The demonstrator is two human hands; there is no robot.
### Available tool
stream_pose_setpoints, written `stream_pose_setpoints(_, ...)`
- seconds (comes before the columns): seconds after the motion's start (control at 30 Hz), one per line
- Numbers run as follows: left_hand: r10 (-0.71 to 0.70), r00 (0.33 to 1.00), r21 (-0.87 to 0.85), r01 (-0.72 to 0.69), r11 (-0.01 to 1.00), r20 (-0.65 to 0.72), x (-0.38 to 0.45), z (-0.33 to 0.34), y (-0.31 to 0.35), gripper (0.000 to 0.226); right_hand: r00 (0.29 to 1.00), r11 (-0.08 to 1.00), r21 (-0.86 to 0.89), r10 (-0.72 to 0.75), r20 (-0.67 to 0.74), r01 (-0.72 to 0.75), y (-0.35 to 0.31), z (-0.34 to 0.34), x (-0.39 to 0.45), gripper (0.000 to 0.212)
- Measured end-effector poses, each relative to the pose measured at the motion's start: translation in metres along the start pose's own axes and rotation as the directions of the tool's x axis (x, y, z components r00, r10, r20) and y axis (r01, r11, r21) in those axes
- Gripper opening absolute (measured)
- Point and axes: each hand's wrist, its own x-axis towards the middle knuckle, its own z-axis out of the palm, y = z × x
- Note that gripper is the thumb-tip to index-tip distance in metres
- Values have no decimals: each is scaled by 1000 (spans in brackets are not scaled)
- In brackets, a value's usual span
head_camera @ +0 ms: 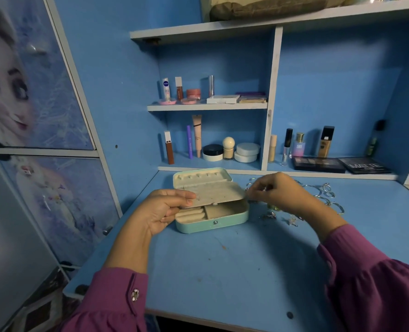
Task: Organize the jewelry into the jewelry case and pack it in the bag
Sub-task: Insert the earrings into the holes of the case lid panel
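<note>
Jewelry case [211, 213] sitting open on the blue bench [234, 267], long axis running left to right, its hinged inner flap [216, 191] being propped up by the left hand [161, 209], thumb on top and fingers curled beneath its left edge. Right hand [278, 191] hovering just beside the flap's right end, fingers pinching something small and silvery, too blurred to name, so it is nearer the loose jewelry [318, 195] scattered on the bench to the case's right. Count: one case, two hands, several rings and small pieces too tangled to number; no bag showing

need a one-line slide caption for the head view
Left hand holds up the inner flap of the open jewelry case; right hand pinches a small piece beside loose jewelry.
</note>
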Motion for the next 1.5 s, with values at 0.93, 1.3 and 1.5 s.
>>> stream_pose_setpoints(0.93, -1, 999, 37, 2, 999, -34, 3, -2, -3, 18, 949, 824, -567, 175, 261, 4, -7, -7, -14, 3)
stream_pose_setpoints(1.3, 4, 999, 28, -3, 1000, -36, 4, -3, -4, 19, 958, 813, -581, 139, 251, 34, -7, 0, -14, 5)
stream_pose_setpoints(1.5, 3, 1000, 32, -2, 999, -30, 5, -3, -4, 18, 999, 922, -388, 5, 32, 8, -13, -4, -7, 4)
